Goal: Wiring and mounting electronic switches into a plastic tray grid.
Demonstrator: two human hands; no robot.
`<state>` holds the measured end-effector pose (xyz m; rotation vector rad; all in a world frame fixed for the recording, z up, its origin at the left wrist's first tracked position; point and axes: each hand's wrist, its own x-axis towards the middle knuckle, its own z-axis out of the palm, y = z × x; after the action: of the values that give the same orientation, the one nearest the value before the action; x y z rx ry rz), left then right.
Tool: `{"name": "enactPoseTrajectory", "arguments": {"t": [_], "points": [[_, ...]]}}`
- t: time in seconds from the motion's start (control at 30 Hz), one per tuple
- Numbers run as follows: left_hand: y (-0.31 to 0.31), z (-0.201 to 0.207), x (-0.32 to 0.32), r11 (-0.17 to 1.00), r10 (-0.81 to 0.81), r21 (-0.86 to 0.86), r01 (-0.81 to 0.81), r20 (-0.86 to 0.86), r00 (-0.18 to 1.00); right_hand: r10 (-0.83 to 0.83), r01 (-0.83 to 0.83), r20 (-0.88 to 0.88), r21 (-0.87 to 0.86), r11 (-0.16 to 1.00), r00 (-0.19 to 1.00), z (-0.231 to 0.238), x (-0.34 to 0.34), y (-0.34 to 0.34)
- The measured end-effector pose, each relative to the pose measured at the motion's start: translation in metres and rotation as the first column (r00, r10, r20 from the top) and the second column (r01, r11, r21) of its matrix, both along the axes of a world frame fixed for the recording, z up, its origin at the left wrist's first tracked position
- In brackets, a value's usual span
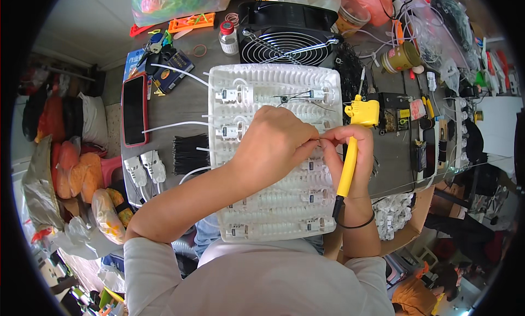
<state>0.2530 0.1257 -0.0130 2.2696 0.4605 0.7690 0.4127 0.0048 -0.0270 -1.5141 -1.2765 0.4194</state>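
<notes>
My left hand (276,146) is closed in a pinch above the middle of a white ribbed plastic tray (219,204). Its fingertips meet those of my right hand (358,146), and the thin thing pinched between them is too small to make out. A yellow soldering iron (348,165) lies in my right hand, its metal tip pointing away and its black cord end toward me. White plug-like parts (228,132) sit in rows across the tray, some with white cables. Thin black wires (295,97) rest on the far rows.
A black fan (287,45) stands behind the tray. Left are a red-framed phone (135,111), white plugs (145,169) and a bundle of black wires (190,154). A tin can (401,57) and hand tools lie right, above a cardboard box (421,212) of white parts.
</notes>
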Motion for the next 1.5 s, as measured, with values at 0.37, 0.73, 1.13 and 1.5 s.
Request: {"name": "enactPoseTrajectory", "arguments": {"t": [0.37, 0.73, 1.13, 1.5], "points": [[0.007, -0.007, 0.003, 0.993, 0.098, -0.068, -0.098, -0.004, 0.995, -0.062, 0.075, 0.298, -0.032, 0.997, 0.952, 0.008, -0.001, -0.008], [0.008, -0.011, 0.004, 0.988, 0.090, -0.122, -0.096, -0.051, 0.995, -0.033, 0.046, 0.295, -0.036, 0.998, 0.955, 0.007, -0.007, -0.011], [0.003, -0.017, 0.005, 0.989, 0.148, 0.020, -0.146, -0.127, 0.981, -0.005, 0.019, 0.264, -0.051, 0.999, 0.965, 0.028, 0.024, -0.039], [-0.001, -0.021, 0.010, 0.972, 0.226, 0.104, -0.209, -0.196, 0.954, 0.046, -0.033, 0.202, -0.070, 0.997, 0.978, 0.045, 0.051, -0.073]]}}
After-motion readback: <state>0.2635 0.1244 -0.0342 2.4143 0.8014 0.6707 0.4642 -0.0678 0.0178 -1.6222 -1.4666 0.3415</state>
